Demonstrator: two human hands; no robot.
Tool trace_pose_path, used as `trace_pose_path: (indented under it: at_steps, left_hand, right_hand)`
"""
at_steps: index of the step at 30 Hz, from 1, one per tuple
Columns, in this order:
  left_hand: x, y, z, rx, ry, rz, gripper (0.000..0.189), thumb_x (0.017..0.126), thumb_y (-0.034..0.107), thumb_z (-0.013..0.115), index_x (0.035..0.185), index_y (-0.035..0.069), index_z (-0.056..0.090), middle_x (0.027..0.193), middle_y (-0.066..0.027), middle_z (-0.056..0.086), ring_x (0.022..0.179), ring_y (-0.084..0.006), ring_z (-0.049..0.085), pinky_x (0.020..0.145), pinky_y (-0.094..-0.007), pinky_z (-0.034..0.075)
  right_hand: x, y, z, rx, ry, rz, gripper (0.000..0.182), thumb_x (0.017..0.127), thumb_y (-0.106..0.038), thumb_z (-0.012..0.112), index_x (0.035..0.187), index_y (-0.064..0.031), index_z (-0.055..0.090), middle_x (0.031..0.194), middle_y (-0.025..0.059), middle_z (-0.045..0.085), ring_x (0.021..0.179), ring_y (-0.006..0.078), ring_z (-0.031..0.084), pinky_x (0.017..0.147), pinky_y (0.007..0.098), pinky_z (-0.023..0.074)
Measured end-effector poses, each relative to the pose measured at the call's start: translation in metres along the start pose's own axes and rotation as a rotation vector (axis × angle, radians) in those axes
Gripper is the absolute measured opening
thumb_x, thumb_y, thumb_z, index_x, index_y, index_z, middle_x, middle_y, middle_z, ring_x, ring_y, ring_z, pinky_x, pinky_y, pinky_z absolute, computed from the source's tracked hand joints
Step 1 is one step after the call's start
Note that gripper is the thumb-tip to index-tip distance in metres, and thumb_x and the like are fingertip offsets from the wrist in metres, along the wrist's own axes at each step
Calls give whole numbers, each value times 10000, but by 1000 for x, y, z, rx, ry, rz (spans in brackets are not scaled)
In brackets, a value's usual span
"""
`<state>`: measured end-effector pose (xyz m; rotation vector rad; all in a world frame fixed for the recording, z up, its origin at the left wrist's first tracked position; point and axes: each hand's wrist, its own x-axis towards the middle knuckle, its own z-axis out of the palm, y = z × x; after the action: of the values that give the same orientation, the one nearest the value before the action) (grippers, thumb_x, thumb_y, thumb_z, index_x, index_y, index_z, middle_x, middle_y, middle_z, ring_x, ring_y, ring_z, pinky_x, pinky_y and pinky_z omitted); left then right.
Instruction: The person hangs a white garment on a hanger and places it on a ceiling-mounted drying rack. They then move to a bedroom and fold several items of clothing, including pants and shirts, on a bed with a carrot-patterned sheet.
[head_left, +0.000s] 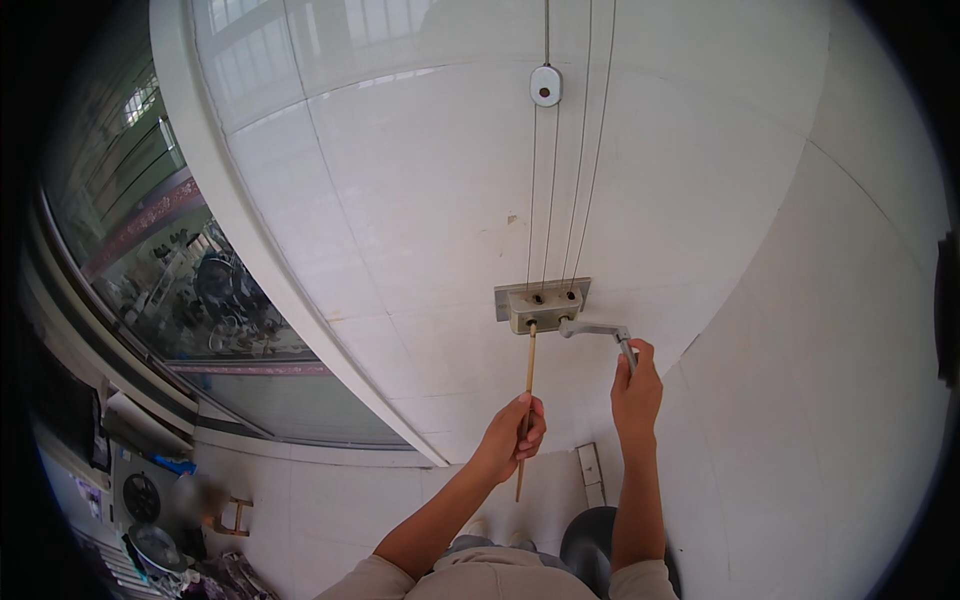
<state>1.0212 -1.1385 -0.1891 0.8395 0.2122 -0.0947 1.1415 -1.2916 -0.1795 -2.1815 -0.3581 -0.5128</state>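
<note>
A metal winch box (545, 309) is fixed to the tiled wall, with several thin wire cables (553, 195) running up from it. Two of the cables lead to an oval metal pulley block (546, 86). My left hand (517, 439) grips a thin wooden stick (531, 367), whose upper end meets the left front hole of the box. On the right, my right hand (637, 394) is closed around the grip of a metal hand crank (600, 328) that joins the box's right front socket.
A sliding glass door (247, 300) in a white frame is at left. Below right stands a dark round container (589, 536), near a narrow box-like object (591, 472) against the wall. A wooden stool (238, 517) and a gas stove (141, 495) are at lower left.
</note>
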Motion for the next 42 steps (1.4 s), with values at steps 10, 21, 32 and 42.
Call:
trace_pose_path:
  at_steps: [10, 21, 32, 42]
  left_hand:
    - [-3, 0, 13, -151, -11, -17, 290, 970, 338, 305, 839, 114, 432, 564, 13, 371, 445, -67, 272, 377, -199, 233]
    - [0, 6, 25, -363, 2, 17, 262, 978, 306, 302, 843, 115, 419, 564, 16, 357, 457, -74, 286, 377, -201, 249]
    - [12, 19, 48, -427, -8, 86, 237, 973, 287, 335, 860, 115, 451, 608, 28, 383, 520, -81, 363, 459, -211, 364]
    - [15, 6, 36, -354, 11, 70, 240, 953, 335, 400, 899, 116, 483, 710, 17, 458, 634, -98, 434, 582, -234, 404]
  right_hand:
    - [-15, 13, 19, 340, -126, 179, 300, 864, -121, 550, 1132, -64, 431, 696, 64, 542, 541, 157, 486, 514, 290, 393]
    - [-19, 4, 15, 1035, -284, 597, 731, 869, -582, 404, 1353, -61, 235, 957, 102, 559, 619, 117, 506, 457, 222, 378]
    - [-28, 12, 6, 1191, -264, 674, 801, 854, -681, 233, 1331, -39, 282, 976, 100, 552, 691, 157, 538, 503, 261, 419]
    - [-21, 11, 6, 1016, -283, 532, 433, 932, -316, 453, 1254, -29, 420, 889, 44, 562, 727, 101, 520, 542, 228, 424]
